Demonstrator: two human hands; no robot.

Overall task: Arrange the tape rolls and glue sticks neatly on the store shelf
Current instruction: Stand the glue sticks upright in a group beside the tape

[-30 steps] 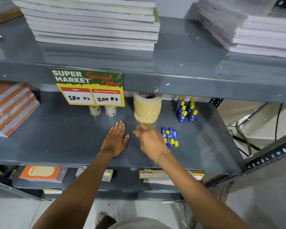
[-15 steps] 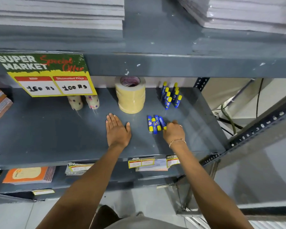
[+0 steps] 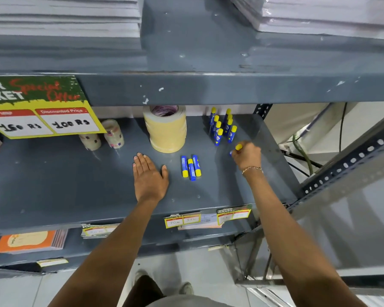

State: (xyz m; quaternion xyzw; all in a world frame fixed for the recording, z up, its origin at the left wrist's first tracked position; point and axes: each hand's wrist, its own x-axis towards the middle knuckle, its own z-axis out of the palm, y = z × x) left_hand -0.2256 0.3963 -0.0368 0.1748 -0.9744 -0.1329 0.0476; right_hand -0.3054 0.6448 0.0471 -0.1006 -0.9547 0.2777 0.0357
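Gripping glue stick in right hand, left hand flat on shelf

Glossy, chipped grey metal shelf

A grey metal shelf unit fills the view, its paint chipped along the front edge of the upper shelf. A perforated steel upright slants down the right side. Pale floor tiles show below, and dark cables hang behind the unit.
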